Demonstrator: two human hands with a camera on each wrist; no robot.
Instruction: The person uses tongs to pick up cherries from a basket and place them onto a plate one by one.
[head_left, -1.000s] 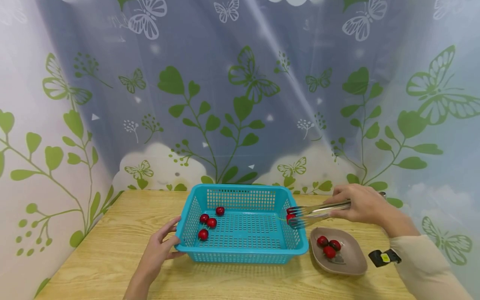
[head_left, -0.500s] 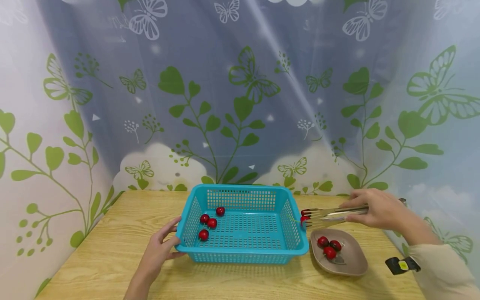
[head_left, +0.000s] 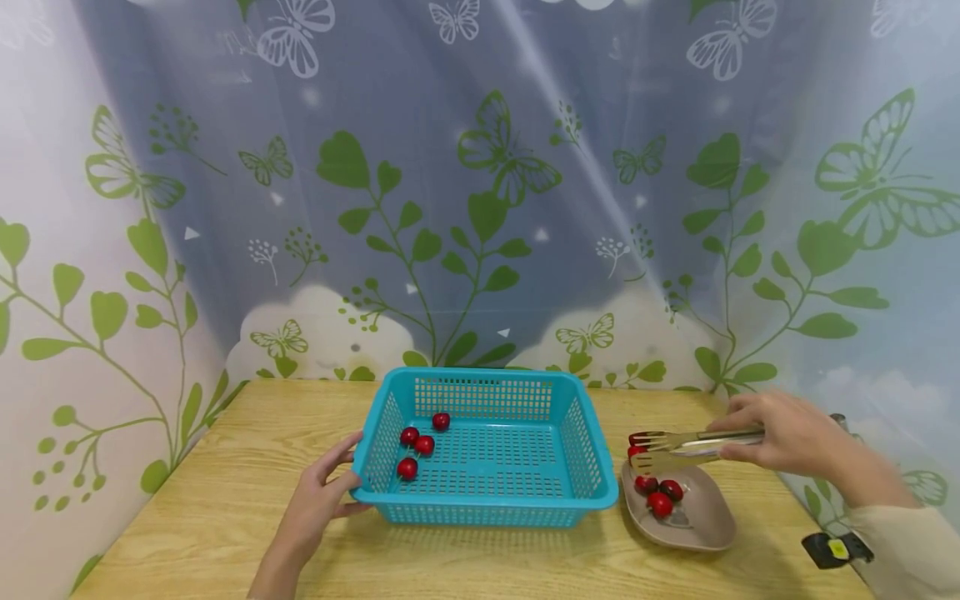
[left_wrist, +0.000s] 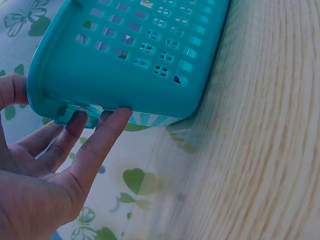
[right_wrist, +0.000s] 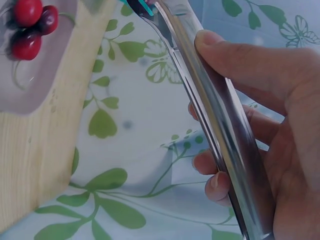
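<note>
A turquoise plastic basket (head_left: 495,503) with several red cherries (head_left: 424,446) on its left side stands on the wooden table. My left hand (head_left: 318,493) holds the basket's left end, the thumb by the rim and fingers against the outer wall in the left wrist view. My right hand (head_left: 787,435) grips metal tongs (head_left: 705,440) with fork-like tips; in the right wrist view the thumb and fingers wrap the tongs' arms (right_wrist: 220,115). Between the tips is a red cherry (head_left: 636,451), partly covered by the tines, above the back left rim of a beige dish (head_left: 708,521).
Three cherries (head_left: 660,504) lie in the dish, just right of the basket. Behind the table (head_left: 465,562) hangs a curtain (head_left: 420,275) printed with leaves and butterflies. A dark band (head_left: 836,550) sits near my right sleeve.
My right hand has moved right with the tongs and cherry, out of the basket, across its right rim and over to the dish. The left hand and the basket stay in place.
</note>
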